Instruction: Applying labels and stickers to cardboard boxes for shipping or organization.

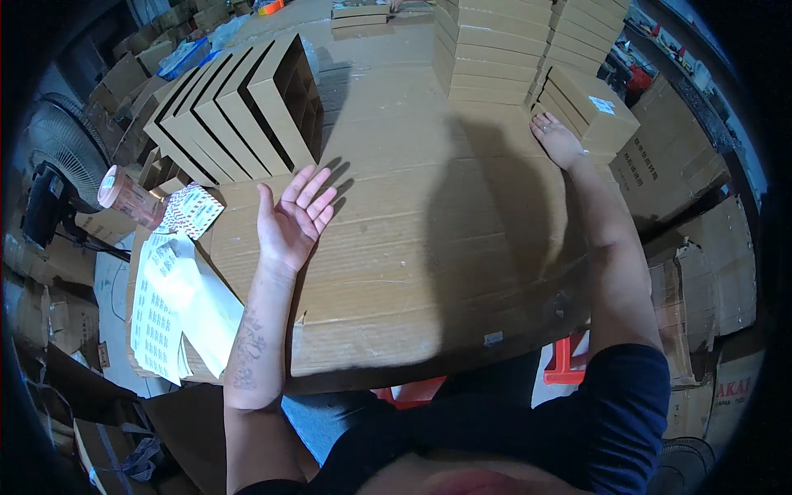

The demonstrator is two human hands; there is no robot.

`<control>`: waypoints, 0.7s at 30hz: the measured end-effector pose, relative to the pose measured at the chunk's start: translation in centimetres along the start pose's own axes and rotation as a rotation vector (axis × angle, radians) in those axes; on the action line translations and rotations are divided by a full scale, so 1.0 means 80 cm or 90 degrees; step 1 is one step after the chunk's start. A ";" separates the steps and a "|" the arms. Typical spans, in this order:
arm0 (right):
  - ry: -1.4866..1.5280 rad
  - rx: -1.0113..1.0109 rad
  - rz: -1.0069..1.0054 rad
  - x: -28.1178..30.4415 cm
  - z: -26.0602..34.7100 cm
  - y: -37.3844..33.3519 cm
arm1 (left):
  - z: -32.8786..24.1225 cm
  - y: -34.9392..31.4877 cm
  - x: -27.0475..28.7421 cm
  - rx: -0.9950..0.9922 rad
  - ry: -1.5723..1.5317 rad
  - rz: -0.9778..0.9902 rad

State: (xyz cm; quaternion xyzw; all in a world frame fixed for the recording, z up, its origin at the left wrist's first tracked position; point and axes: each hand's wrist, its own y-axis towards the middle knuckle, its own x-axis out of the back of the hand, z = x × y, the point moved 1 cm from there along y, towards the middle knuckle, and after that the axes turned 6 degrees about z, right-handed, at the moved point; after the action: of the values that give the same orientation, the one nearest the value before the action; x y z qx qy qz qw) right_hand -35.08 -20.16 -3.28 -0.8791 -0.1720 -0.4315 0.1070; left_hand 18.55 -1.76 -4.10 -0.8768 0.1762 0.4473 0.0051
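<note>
My left hand (290, 223) lies palm up over the cardboard-covered table (379, 272), fingers spread and nothing in it. Just beyond it stands a row of open cardboard box trays (285, 99) set on edge, their inner dividers showing in the rightmost one. On the right, my right hand (558, 142) reaches to the near left side of a low stack of flat brown boxes (606, 128). Its fingers are stretched out and lie against or just beside the boxes; contact is hard to make out. A white label (602, 105) is stuck on the top box.
Tall stacks of flat boxes (495, 58) rise at the far right. Label sheets (177, 305), a clear plastic cup (132, 198) and a patterned packet (191, 210) sit at the left edge, near a black fan (70, 148). Large cartons (668, 165) stand off the right side.
</note>
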 end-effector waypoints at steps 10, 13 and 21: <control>0.219 -0.569 -0.534 0.024 0.004 -0.072 | 0.000 0.003 -0.004 0.010 0.006 -0.012; 0.602 -0.950 -0.677 -0.031 -0.031 -0.065 | 0.000 0.006 -0.005 0.015 0.002 -0.007; 1.132 -0.785 -0.774 -0.084 -0.049 -0.024 | 0.000 0.007 0.000 0.008 0.002 0.028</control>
State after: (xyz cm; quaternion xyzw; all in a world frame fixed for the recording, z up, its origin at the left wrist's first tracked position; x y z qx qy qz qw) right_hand -42.52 -21.12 -6.19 0.0371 -0.1874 -0.8660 -0.4620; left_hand 18.36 -2.31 -3.98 -0.8735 0.1983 0.4446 0.0000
